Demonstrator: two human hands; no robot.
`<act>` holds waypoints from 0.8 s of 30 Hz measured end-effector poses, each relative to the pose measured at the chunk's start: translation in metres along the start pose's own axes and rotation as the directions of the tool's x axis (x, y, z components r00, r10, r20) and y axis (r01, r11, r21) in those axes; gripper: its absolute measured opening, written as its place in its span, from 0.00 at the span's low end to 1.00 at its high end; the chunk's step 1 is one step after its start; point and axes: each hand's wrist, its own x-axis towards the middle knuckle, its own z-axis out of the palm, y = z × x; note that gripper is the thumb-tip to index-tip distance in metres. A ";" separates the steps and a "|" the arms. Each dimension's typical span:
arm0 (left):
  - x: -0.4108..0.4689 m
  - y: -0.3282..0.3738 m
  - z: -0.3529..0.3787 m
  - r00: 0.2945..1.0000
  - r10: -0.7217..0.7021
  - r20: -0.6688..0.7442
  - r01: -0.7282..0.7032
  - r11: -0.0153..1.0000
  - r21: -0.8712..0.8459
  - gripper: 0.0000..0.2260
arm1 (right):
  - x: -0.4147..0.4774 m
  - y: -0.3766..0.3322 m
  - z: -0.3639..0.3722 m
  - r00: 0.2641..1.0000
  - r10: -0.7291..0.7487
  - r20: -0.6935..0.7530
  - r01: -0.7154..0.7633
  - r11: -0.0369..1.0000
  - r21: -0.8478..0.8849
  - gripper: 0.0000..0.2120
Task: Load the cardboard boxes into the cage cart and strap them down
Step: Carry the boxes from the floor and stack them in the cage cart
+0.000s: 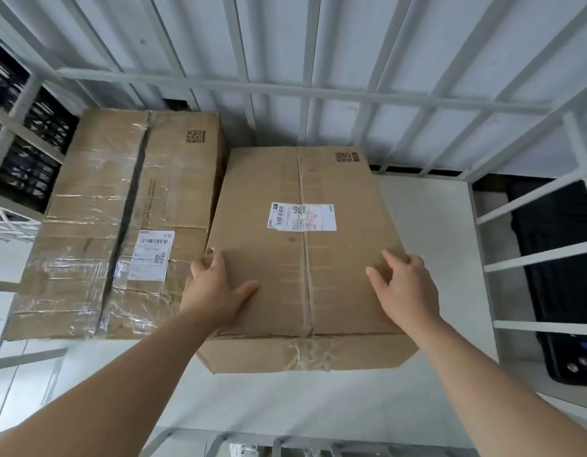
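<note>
inside the white-barred cage cart (311, 94) a plain cardboard box (279, 179) with a shipping label (303, 217) on top sits just right of a heavily taped cardboard box (120, 209), the two close together or touching along their sides. the left hand (216, 285) grips the plain box's near left edge, fingers curled over the side and thumb spread on top, while the right hand (405, 288) grips the near right edge the same way. whether the box rests on the cart's white floor (427, 225) i cannot tell.
</note>
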 end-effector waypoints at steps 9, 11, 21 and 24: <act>0.045 -0.026 0.029 1.000 0.001 -0.015 0.000 0.998 0.069 0.40 | 0.020 -0.006 0.065 0.999 0.022 0.045 -0.023 1.000 0.012 0.26; 0.056 -0.028 0.035 0.999 0.016 -0.038 -0.013 0.995 0.094 0.40 | 0.026 -0.006 0.076 0.997 0.034 0.062 -0.035 0.999 0.020 0.27; 0.098 -0.036 0.073 1.000 0.003 0.030 -0.006 0.993 0.115 0.43 | 0.038 0.002 0.111 0.991 0.032 0.133 -0.037 0.999 0.040 0.31; 0.105 -0.036 0.085 1.000 -0.009 0.014 0.007 0.990 0.141 0.45 | 0.045 0.005 0.121 0.989 0.045 0.143 -0.051 0.998 0.036 0.34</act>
